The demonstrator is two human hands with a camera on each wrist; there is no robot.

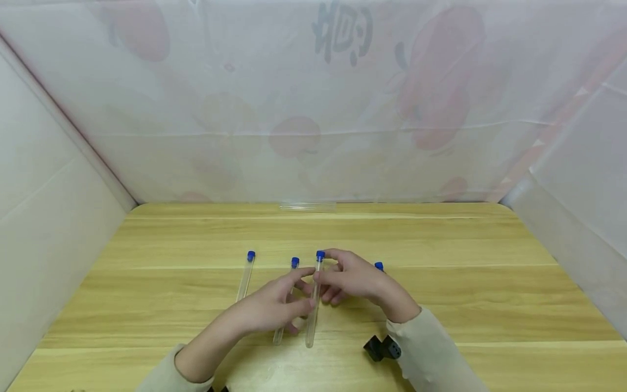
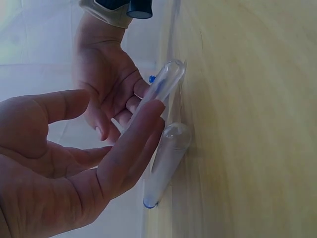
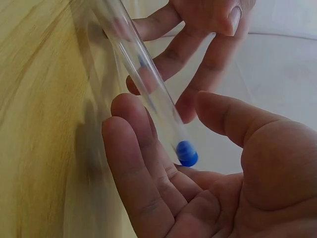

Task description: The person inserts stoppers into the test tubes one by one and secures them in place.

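Observation:
A clear test tube [image 1: 313, 305] with a blue cap [image 1: 320, 254] stands tilted between both hands, its round end on the wooden table [image 1: 441, 283]. In the right wrist view the tube [image 3: 143, 84] lies across the fingers of my right hand [image 3: 163, 198], cap [image 3: 187, 153] near the palm, thumb apart from it. My left hand [image 1: 279, 307] touches the tube [image 2: 166, 82] with a straight fingertip [image 2: 148, 116], thumb spread away. My right hand [image 1: 352, 280] faces it. A second capped tube [image 2: 166, 163] lies flat under my left hand.
Another capped tube [image 1: 245, 279] lies to the left, and a blue cap [image 1: 379, 265] shows behind my right hand. A clear uncapped tube [image 1: 307, 206] rests at the table's back edge. White sheeting walls close in the back and both sides.

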